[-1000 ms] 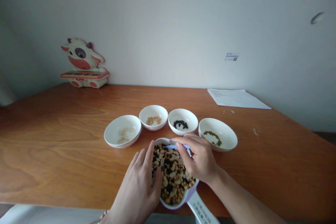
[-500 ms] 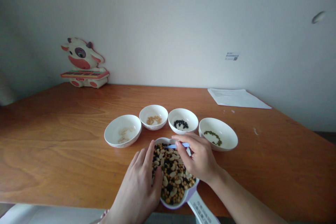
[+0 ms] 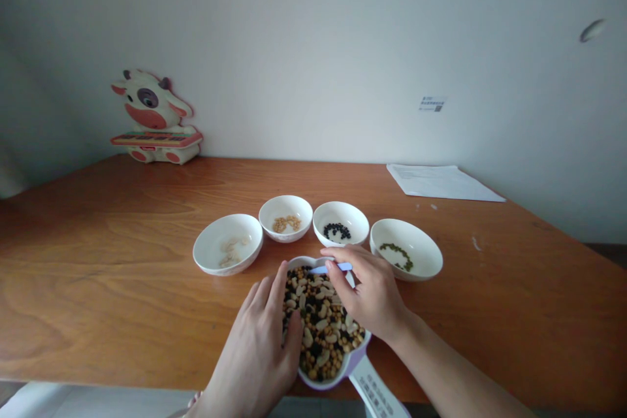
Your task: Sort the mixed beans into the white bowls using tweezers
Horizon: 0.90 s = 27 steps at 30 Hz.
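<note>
A white and lavender handled bowl (image 3: 337, 371) full of mixed beans and peanuts (image 3: 321, 325) sits at the table's front edge. My left hand (image 3: 262, 333) grips its left side, fingers along the outside and thumb over the beans. Between the thumb and fingers of my right hand (image 3: 367, 284) is a slim lavender stick-shaped tool (image 3: 326, 269); its tip meets the beans near the far rim. Behind stand white bowls: one with peanuts (image 3: 255, 235), one with yellow beans (image 3: 285, 202), one with black beans (image 3: 343, 209) and one with green beans (image 3: 426, 255).
A cow-shaped toy keyboard (image 3: 157, 124) stands at the back left of the wooden table (image 3: 98, 261). Sheets of paper (image 3: 443, 183) lie at the back right. Behind the table rises a white wall (image 3: 304, 59) with a small label (image 3: 432, 104).
Both hands keep nearly the same pose. The lavender tool has shifted very slightly, and the whole view has moved by a few pixels.
</note>
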Each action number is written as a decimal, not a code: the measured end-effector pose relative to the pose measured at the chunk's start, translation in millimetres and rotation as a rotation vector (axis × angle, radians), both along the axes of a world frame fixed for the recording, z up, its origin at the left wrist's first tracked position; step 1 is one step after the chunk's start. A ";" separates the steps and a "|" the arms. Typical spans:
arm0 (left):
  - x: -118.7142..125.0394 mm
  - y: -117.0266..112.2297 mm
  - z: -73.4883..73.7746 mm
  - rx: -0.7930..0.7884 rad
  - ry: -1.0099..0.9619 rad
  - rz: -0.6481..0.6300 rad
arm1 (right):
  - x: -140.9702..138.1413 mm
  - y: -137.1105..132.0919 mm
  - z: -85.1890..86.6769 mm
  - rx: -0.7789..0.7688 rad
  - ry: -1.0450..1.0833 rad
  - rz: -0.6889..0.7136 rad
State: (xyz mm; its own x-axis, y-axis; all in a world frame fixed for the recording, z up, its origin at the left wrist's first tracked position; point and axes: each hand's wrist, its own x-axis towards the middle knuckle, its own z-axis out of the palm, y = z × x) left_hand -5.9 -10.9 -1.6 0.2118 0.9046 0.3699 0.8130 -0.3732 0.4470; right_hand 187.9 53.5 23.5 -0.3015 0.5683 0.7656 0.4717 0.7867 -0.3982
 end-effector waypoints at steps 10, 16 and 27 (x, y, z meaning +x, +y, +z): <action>0.9 -0.2 3.8 -0.016 0.002 0.001 | -0.1 0.0 0.4 -0.015 -0.003 0.007; 0.5 -0.5 3.6 -0.026 0.009 0.004 | -0.4 -0.1 1.3 -0.038 -0.045 0.027; -0.2 -2.2 5.2 -0.041 -0.006 0.002 | -3.0 -1.1 4.0 -0.070 -0.141 0.076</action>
